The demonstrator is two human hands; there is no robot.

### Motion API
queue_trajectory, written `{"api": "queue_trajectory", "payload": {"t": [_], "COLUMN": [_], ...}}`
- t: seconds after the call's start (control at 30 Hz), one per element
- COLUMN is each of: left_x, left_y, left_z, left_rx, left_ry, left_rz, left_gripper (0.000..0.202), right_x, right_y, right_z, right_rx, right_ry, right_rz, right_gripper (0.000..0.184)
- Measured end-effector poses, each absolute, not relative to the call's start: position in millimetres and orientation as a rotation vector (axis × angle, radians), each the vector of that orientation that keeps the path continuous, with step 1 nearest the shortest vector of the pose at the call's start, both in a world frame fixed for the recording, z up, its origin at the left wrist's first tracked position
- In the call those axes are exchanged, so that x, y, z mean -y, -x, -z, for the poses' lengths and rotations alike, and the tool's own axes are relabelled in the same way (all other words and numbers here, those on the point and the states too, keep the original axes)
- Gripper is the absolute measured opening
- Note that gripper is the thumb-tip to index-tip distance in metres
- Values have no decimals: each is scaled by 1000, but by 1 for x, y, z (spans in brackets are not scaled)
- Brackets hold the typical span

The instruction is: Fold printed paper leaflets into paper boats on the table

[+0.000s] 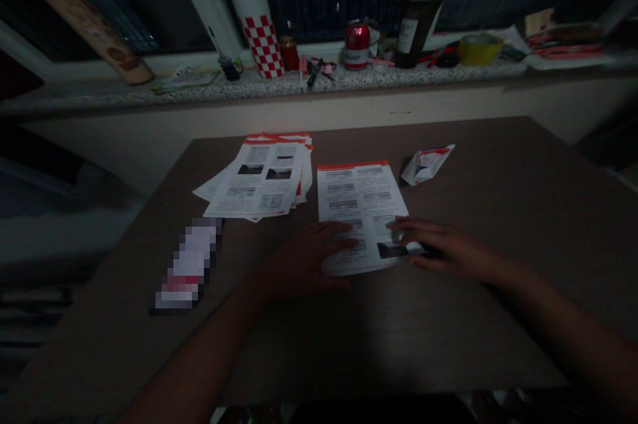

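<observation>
A printed sheet (359, 201) with an orange-red top band, text and small pictures lies on the table in front of me. My left hand (304, 258) rests over its lower left edge, fingers stretched out and apart on the paper. At the lower right edge, my right hand (438, 244) touches the sheet with its fingers spread. A bit of the sheet's right edge curls up white beneath those fingers. Left of the sheet is a loose pile of similar printed sheets (259, 178). Behind and to the right stands a small folded paper (429, 165), tent-like, white, red and blue.
A phone (192, 258) with a blurred screen lies on the brown table (498, 331) at left. Along the granite windowsill (199, 88) stand a red-checked white bottle (262, 32), a red can (357, 45), a dark bottle (416, 32) and a yellow tape roll (479, 50).
</observation>
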State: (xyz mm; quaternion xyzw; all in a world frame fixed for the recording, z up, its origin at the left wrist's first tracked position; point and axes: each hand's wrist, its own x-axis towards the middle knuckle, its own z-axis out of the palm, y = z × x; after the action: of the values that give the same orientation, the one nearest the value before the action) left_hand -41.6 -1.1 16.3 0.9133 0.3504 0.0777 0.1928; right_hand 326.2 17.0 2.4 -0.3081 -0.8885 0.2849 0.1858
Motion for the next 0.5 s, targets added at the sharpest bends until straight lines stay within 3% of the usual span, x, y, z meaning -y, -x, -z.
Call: {"api": "queue_trajectory", "payload": {"t": [0.13, 0.3, 0.5], "left_x": [0, -7, -8], "left_y": [43, 44, 44], "left_z": [-18, -16, -16], "left_rx": [-959, -967, -1055], "left_ry": [-2557, -2508, -2455], "left_rz": [-232, -345, -403], "left_gripper": [76, 32, 30], "right_x": [-16, -17, -17], "right_y": [-322, -324, -330], "right_z": [-4, -2, -6], "right_rx": [2434, 2388, 2395], "right_ry": [903, 939, 871], "right_rz": [-790, -787, -845], "right_gripper": [16, 23, 26]}}
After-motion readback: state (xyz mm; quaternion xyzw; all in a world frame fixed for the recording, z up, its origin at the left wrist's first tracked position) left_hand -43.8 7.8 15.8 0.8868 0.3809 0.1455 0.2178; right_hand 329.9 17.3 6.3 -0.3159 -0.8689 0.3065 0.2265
